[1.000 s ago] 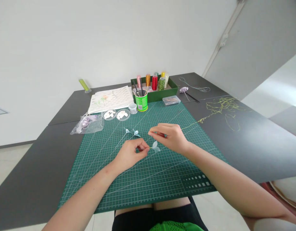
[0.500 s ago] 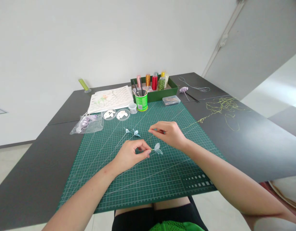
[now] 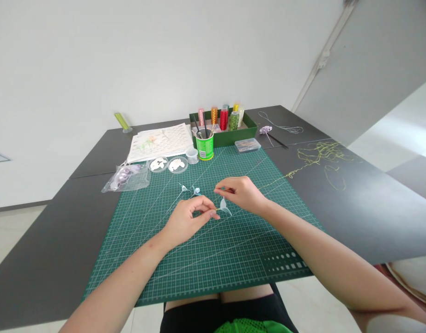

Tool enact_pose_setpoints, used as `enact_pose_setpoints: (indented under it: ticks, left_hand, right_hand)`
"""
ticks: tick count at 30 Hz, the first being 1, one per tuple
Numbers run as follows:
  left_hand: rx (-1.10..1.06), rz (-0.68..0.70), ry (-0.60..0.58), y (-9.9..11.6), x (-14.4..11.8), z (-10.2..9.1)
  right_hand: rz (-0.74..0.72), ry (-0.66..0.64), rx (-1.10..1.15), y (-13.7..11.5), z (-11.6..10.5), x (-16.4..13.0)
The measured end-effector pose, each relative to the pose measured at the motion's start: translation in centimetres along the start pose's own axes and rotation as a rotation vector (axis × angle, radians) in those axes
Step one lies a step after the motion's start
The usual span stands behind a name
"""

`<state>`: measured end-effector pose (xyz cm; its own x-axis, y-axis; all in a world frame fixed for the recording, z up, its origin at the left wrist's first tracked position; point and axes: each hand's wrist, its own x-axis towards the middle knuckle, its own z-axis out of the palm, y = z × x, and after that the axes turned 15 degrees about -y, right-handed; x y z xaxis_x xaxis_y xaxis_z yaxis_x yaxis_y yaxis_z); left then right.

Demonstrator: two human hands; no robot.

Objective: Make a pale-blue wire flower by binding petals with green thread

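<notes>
My left hand (image 3: 189, 217) pinches the stem of a small pale blue flower (image 3: 223, 206) between thumb and fingertips; its thin petals stick out to the right, and a bit of yellow-green shows at the stem. Just above and right of it, my right hand (image 3: 241, 193) is closed in a pinch. A yellow-green thread (image 3: 289, 174) runs from the right toward that hand; the part within the fingers is too fine to make out clearly. Beyond my left hand, two more pale blue flowers (image 3: 197, 190) on thin wire stems lie on the green cutting mat (image 3: 199, 263).
A green can (image 3: 205, 149) of tools stands before a green box (image 3: 230, 138) with several thread spools. Dishes of white pieces (image 3: 177, 164), a plastic bag (image 3: 136, 178) and paper sheets (image 3: 171, 136) lie left. Tangled thread (image 3: 324, 152) and a purple flower (image 3: 266, 130) lie right.
The pale blue flower has turned in my left hand, one petal now pointing up, and risen slightly. My right hand has shifted only a little, staying pinched.
</notes>
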<state>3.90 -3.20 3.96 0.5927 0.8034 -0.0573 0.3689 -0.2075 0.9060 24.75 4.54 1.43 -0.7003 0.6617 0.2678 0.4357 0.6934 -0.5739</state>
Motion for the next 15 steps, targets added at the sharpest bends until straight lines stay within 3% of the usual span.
enact_pose_setpoints:
  ticks: [7, 15]
  left_hand:
    - [0.008, -0.03, 0.2, -0.3, -0.1, -0.6]
    - [-0.203, -0.045, 0.349, -1.4, 0.2, -1.4]
  right_hand:
    - [0.053, -0.089, -0.012, -0.2, 0.1, 0.1]
    - [-0.002, -0.138, -0.001, -0.9, 0.2, -0.1]
